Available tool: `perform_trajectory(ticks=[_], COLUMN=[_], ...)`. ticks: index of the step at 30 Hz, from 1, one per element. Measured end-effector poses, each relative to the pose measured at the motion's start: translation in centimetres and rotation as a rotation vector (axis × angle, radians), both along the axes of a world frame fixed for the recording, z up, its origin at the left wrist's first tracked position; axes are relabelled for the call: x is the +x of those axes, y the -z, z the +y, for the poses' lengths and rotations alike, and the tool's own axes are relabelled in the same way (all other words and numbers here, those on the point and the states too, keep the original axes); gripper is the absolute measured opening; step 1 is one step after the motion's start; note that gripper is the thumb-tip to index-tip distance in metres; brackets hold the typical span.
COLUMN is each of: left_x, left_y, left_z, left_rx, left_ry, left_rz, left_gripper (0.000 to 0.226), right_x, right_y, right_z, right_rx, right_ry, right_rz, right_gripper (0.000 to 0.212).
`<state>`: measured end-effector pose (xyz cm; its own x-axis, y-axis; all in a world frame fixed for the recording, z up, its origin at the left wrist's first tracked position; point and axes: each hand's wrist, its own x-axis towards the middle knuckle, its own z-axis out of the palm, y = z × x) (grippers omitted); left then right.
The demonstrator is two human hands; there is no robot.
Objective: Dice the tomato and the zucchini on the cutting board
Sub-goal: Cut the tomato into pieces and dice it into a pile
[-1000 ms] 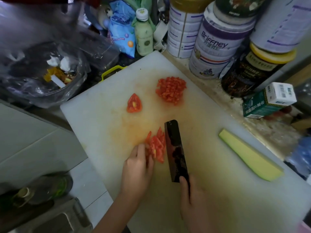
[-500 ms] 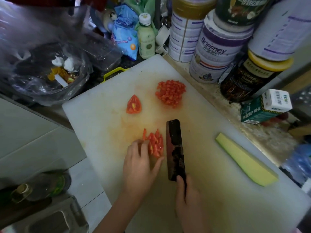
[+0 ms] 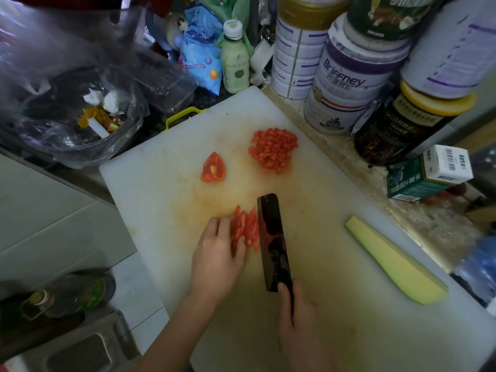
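On the white cutting board lie a pile of diced tomato, a tomato wedge and a bunch of tomato strips. My left hand presses the strips from the left, fingers curled against them. My right hand grips the handle of a dark cleaver, whose blade stands just right of the strips. A long pale green zucchini piece lies at the board's right.
Large tins, a jar and a small box crowd the counter behind the board. A plastic-lined waste bowl sits at the far left. A bottle and a sink are at the near left.
My left hand has gathered the tomato strips closer against the cleaver's blade. The cleaver has stayed beside them with little movement.
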<state>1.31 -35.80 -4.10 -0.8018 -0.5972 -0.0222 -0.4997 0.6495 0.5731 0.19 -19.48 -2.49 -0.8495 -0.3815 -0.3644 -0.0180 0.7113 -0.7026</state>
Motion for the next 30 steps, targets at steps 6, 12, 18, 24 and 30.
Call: perform_trajectory(ticks=[6, 12, 18, 24, 30], left_x=[-0.7, -1.4, -3.0, -2.8, -2.2], left_y=[0.3, 0.0, -0.2, -0.1, -0.2], left_z=[0.5, 1.4, 1.8, -0.2, -1.7], left_rx=[0.010, -0.058, -0.101, -0.051, -0.094], left_ry=[-0.052, -0.110, -0.060, 0.134, 0.352], left_rz=[-0.017, -0.144, -0.212, -0.199, -0.179], left_gripper=[0.043, 0.074, 0.061, 0.059, 0.058], right_x=[-1.4, -2.9, -3.3, -3.7, -4.0], right_y=[0.3, -0.2, -0.3, 0.3, 0.0], right_z=[0.3, 1.0, 1.0, 1.6, 2.1], right_rx=[-0.032, -0.013, -0.015, -0.034, -0.005], right_ry=[0.035, 0.001, -0.029, -0.049, -0.050], right_rz=[0.049, 0.047, 0.043, 0.062, 0.057], right_gripper=[0.023, 0.018, 0.017, 0.018, 0.018])
